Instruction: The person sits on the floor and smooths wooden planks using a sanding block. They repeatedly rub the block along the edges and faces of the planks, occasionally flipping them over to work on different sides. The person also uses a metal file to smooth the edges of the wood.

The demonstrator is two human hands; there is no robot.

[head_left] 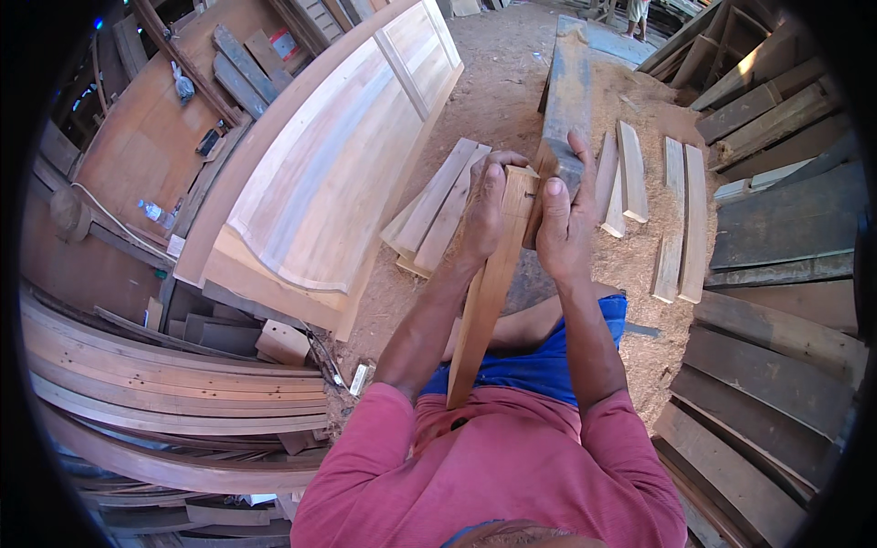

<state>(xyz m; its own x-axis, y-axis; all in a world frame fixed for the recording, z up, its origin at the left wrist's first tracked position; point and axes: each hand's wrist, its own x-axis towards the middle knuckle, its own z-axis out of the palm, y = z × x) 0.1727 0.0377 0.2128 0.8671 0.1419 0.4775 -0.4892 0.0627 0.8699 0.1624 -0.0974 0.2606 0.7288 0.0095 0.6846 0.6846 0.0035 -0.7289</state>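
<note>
A long, slightly curved wooden board [491, 283] slants up from my waist, its near end resting against my shirt. My left hand [486, 208] is closed round its upper part from the left, thumb along the edge. Near the board's top end is a small dark mark. My right hand [565, 219] grips a brown wooden block [535, 212] against the board's right side, thumb raised over it and one finger pointing up. The other right fingers are mostly hidden, and the block's exact kind cannot be made out. Beyond them runs a long worn bench plank [568, 91].
A large pale wooden panel [329, 173] leans at the left. Cut boards [438, 205] lie left of the bench, with more strips [694, 219] on the sawdust-covered ground at right. Curved planks [183, 374] are stacked lower left; dark planks [767, 374] line the right. A person [638, 16] stands far off.
</note>
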